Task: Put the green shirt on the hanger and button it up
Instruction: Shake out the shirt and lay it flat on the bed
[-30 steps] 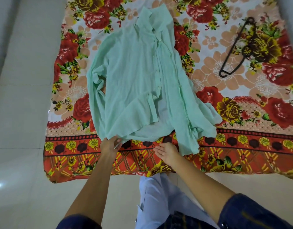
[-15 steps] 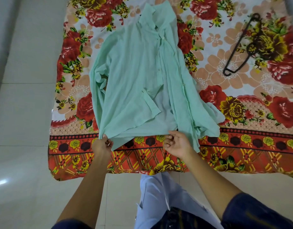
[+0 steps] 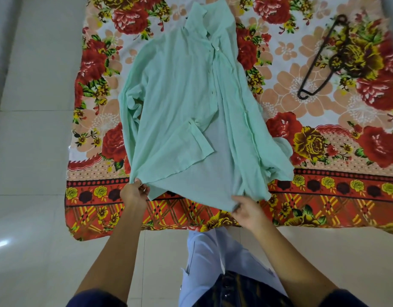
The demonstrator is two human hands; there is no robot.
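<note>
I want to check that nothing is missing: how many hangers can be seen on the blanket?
1. The hanger lies on the blanket at its far right, apart from the green shirt. Another could be hidden under the shirt; that cannot be told.

green shirt (image 3: 180,103): pale mint, spread front-up, collar at far end, placket mostly unbuttoned, lower front folded back, hem lifted at both corners | hanger (image 3: 319,63): dark, lying flat, well right of shirt, empty

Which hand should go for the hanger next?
Right, probably. The hanger lies on the blanket on the right hand's side; the left hand would have to cross the green shirt.
</note>
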